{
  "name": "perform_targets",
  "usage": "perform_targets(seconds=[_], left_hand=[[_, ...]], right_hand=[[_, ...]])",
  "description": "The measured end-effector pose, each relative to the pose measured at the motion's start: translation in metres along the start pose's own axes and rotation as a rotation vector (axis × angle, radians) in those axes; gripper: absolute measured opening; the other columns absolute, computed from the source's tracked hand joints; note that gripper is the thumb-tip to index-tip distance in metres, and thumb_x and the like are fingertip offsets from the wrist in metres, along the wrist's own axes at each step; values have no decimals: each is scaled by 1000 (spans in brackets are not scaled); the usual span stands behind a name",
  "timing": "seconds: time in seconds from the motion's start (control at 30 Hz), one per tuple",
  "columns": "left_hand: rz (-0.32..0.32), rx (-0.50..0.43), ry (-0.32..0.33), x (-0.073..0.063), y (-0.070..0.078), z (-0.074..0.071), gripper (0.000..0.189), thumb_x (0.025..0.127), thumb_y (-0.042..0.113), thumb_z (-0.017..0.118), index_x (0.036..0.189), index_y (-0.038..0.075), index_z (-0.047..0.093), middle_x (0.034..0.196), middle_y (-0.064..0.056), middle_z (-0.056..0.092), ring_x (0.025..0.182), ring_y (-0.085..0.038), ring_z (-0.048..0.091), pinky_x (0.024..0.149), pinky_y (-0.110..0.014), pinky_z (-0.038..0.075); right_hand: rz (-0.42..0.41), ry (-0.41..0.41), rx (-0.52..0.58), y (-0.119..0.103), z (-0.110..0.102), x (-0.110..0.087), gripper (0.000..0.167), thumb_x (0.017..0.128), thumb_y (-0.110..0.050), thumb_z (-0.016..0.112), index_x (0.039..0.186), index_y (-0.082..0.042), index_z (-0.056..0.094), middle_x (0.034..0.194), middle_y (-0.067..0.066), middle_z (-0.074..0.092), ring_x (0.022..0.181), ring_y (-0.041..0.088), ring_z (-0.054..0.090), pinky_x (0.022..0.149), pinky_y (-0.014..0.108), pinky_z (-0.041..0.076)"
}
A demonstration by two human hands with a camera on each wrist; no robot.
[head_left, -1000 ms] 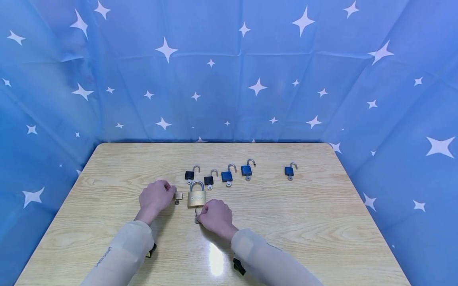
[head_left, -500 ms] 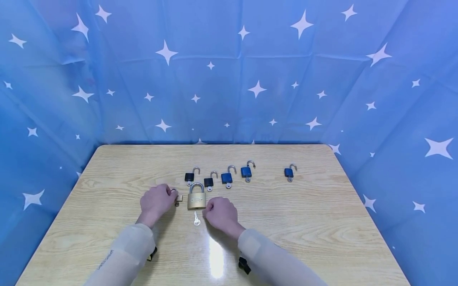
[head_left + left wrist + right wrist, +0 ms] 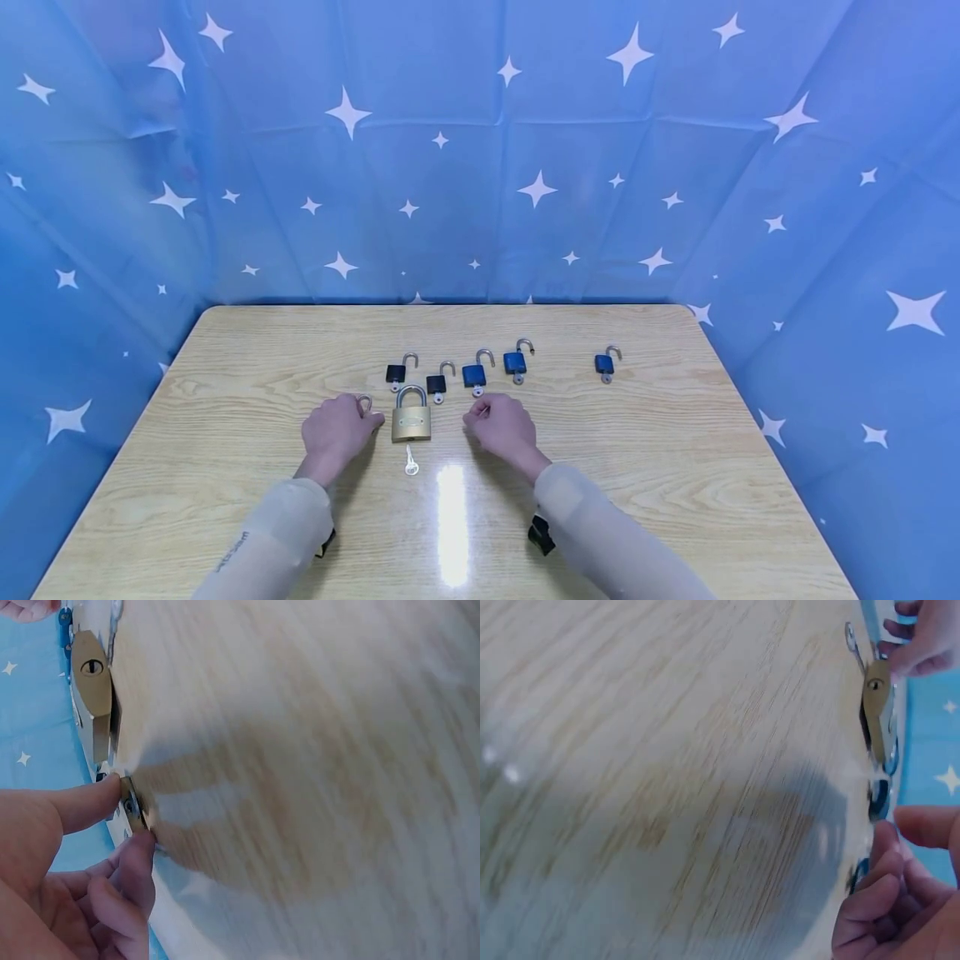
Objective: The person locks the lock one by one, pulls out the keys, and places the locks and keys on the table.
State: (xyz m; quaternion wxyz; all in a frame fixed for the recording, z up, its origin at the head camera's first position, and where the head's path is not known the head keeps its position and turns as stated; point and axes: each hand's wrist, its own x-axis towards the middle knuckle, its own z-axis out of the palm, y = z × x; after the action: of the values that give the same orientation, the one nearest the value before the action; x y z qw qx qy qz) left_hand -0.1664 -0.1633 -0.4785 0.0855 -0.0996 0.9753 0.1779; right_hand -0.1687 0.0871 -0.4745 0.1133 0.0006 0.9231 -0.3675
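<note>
My left hand (image 3: 335, 433) pinches a small brass padlock (image 3: 131, 808) between thumb and finger. In the head view the hand hides most of its body, and its shackle (image 3: 365, 402) shows above the fingers. Just right of it lies a large brass padlock (image 3: 412, 423), shackle pointing away, keyhole toward me. A silver key (image 3: 412, 461) lies on the table below that keyhole. My right hand (image 3: 504, 427) is over the table to the right of the large padlock, fingers loosely curled. Thumb and index stand apart with nothing between them in the right wrist view.
Behind the large padlock lie two black padlocks (image 3: 395, 374) and two blue padlocks (image 3: 474, 375), shackles released, keys inserted. Another blue padlock (image 3: 604, 364) lies apart to the right. A blue star-patterned curtain (image 3: 480, 167) hangs behind the wooden table (image 3: 660, 467).
My right hand has let go of the silver key and moved right, away from the large padlock. My left hand has shifted slightly right, from the small padlock's shackle to over its body.
</note>
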Motion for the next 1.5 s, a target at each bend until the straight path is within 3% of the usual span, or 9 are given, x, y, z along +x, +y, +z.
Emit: perform_targets(seconds=[0.2,0.37,0.57,0.7,0.9,1.13,1.3,1.5], left_hand=[[30,-18,70,-1,1,4,34,84,45,69,78,13,59,66,-4,60,60,-21,55,50,-32,37],[63,-50,135,-1,2,8,24,85,35,69,87,13,59,71,-6,64,63,-24,57,52,-33,37],[58,-167,211,0,0,11,19,87,29,68,96,13,63,79,-4,69,65,-22,60,54,-31,37],[52,-260,222,3,6,6,23,90,31,66,106,14,65,90,-2,72,71,-19,62,60,-29,39],[65,-538,89,2,35,-3,25,91,35,67,106,16,65,103,-6,71,78,-18,64,68,-28,44],[69,-860,-95,-8,74,6,27,88,29,72,106,10,64,99,-8,72,93,-22,67,72,-28,49],[70,-941,-122,-13,88,13,24,88,24,71,105,8,65,95,-6,72,92,-20,65,75,-27,47],[130,-959,-130,-14,90,19,21,88,22,71,104,9,65,95,-3,67,87,-20,60,73,-28,47]], right_hand=[[33,5,17,7,-4,2,9,89,-26,67,85,-18,68,69,-4,65,53,11,58,53,28,42],[50,7,51,11,-7,3,9,90,-26,65,86,-19,69,69,-2,67,53,12,59,52,28,43],[56,23,45,13,-11,2,13,90,-28,65,88,-17,70,72,-1,67,56,11,57,54,27,41],[47,21,78,12,-12,2,14,91,-28,65,90,-16,70,72,2,68,52,12,58,53,28,42],[-35,40,116,3,-13,5,12,91,-26,67,92,-15,72,79,-2,67,64,11,57,61,26,44],[-144,3,200,-9,-14,7,15,91,-23,68,100,-12,73,94,2,69,86,15,61,72,28,50],[-139,-20,298,-12,-15,6,20,91,-21,69,106,-8,71,99,5,69,88,15,60,74,27,50],[-91,-9,432,-10,-15,5,19,90,-16,69,106,-6,71,96,7,69,84,12,60,73,27,51]])
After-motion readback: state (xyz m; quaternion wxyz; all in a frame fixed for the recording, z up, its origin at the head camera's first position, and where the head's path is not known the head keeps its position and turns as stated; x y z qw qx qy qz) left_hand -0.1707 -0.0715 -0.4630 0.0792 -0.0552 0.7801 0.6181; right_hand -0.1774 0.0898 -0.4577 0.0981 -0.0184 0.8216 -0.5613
